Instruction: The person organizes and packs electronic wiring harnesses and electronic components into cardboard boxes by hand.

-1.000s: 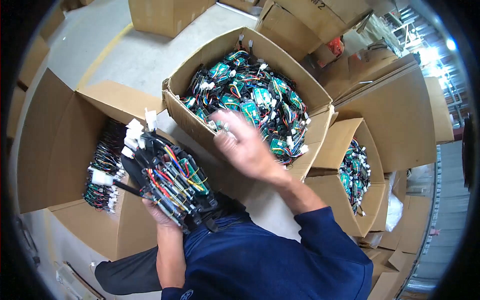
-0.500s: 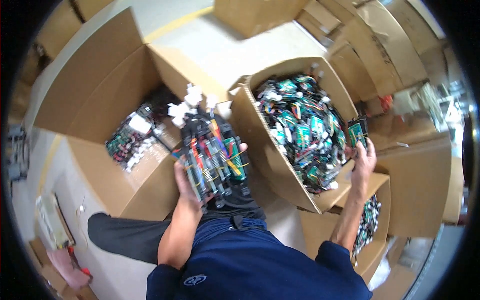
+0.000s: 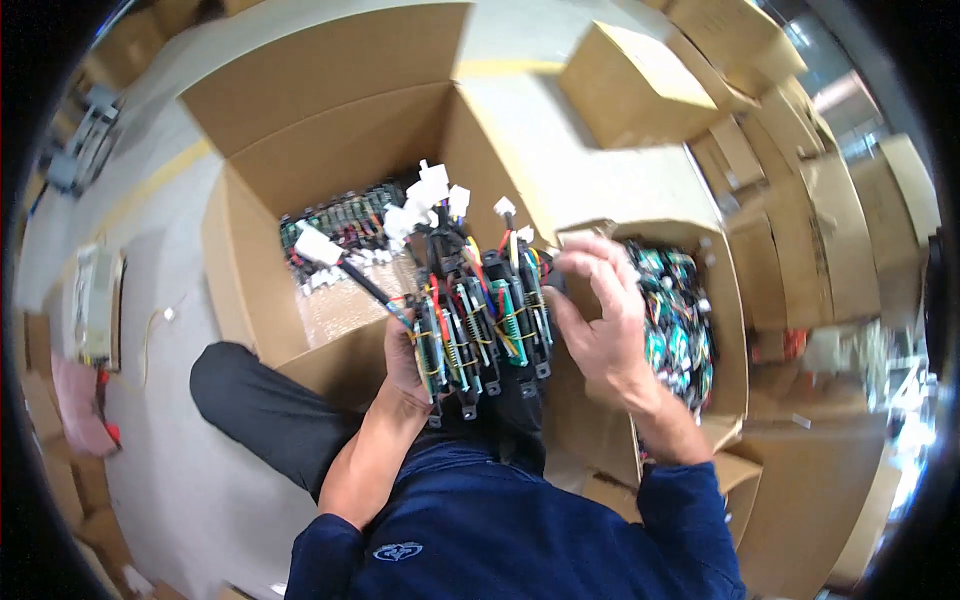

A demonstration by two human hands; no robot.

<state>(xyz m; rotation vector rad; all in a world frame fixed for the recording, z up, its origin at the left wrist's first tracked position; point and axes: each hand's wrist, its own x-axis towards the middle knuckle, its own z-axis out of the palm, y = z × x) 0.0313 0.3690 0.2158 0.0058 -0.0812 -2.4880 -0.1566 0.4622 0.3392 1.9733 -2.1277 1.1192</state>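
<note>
My left hand [image 3: 404, 362] is wrapped around a thick bundle of green circuit boards [image 3: 478, 325] in front of my lap. The boards stand side by side, tied with thin yellow wires and with coloured cables among them. White connectors [image 3: 428, 192] stick out of the bundle's far end, and one black cable leans out to the left. Just right of the bundle is my right hand [image 3: 608, 325], fingers and thumb spread apart, nothing seen in its grasp. I cannot tell whether its fingertips touch the bundle's outer cables.
Ahead on the left, an open cardboard box [image 3: 330, 110] holds rows of similar boards [image 3: 350, 225] on its bottom. To the right, another carton [image 3: 728, 300] holds a loose heap of boards [image 3: 675, 320]. Closed boxes [image 3: 635, 85] and flattened cardboard stand farther right.
My right hand has come from over the right carton, where it held a board, to the bundle's right side and is now spread. The view has swung left, toward the left box.
</note>
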